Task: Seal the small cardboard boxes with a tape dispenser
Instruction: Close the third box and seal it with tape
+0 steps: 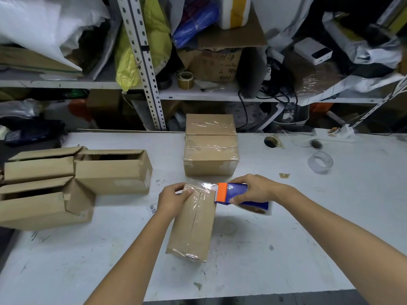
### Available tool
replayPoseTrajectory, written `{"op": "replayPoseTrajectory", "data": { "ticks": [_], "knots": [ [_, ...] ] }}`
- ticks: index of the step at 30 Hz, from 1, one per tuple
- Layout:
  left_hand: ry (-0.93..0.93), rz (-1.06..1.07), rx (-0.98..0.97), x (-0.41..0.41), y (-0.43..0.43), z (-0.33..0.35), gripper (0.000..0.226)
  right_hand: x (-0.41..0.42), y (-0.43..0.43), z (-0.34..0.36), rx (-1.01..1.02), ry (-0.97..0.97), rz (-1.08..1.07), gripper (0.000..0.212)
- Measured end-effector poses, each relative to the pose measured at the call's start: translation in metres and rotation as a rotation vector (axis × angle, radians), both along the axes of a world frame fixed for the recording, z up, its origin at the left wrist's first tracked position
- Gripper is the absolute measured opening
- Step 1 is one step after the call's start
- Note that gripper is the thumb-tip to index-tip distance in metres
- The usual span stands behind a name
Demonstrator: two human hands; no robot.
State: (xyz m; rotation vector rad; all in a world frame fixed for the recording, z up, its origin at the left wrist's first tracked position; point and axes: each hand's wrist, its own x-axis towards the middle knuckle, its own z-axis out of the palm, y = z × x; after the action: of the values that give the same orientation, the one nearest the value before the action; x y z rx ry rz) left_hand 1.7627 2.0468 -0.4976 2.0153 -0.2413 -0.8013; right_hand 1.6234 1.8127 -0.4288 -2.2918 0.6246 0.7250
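A small brown cardboard box (192, 225) lies lengthwise on the white table (286, 249), with clear tape along its top seam and over its near end. My left hand (174, 200) grips the box's far left corner. My right hand (257, 190) holds a blue tape dispenser (239, 193) with an orange blade end, pressed against the box's far right corner, where clear tape stretches across. Two sealed boxes (210, 146) stand one behind the other further back. Three unsealed boxes (72, 175) with loose flaps sit at the left.
A clear tape roll (320, 162) and smaller rolls (316, 144) lie at the right back of the table. Metal shelving (145, 69) packed with bags, boxes and cables rises behind. The table's near edge runs along the bottom.
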Motion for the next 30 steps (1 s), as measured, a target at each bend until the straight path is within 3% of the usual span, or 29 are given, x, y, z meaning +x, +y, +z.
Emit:
{"op": "replayPoseTrajectory", "data": {
  "ticks": [14,20,24,26,30],
  "knots": [
    [-0.057,-0.013,0.013,0.001,-0.001,-0.006,0.028,-0.04,-0.015,-0.004,0.055,0.02,-0.093,0.069],
    [-0.06,-0.022,0.004,-0.001,-0.001,-0.009,0.026,-0.022,0.01,-0.022,-0.077,0.022,0.002,0.074],
    [-0.076,-0.009,0.021,-0.002,0.0,-0.011,0.025,-0.021,0.024,-0.026,-0.314,-0.074,0.127,0.069],
    [-0.072,0.007,0.025,-0.002,-0.001,-0.012,0.025,-0.025,0.03,-0.034,-0.351,-0.118,0.077,0.068],
    [-0.065,0.01,0.023,-0.003,0.0,-0.013,0.026,-0.034,0.033,-0.051,-0.086,-0.104,-0.213,0.068]
  ]
}}
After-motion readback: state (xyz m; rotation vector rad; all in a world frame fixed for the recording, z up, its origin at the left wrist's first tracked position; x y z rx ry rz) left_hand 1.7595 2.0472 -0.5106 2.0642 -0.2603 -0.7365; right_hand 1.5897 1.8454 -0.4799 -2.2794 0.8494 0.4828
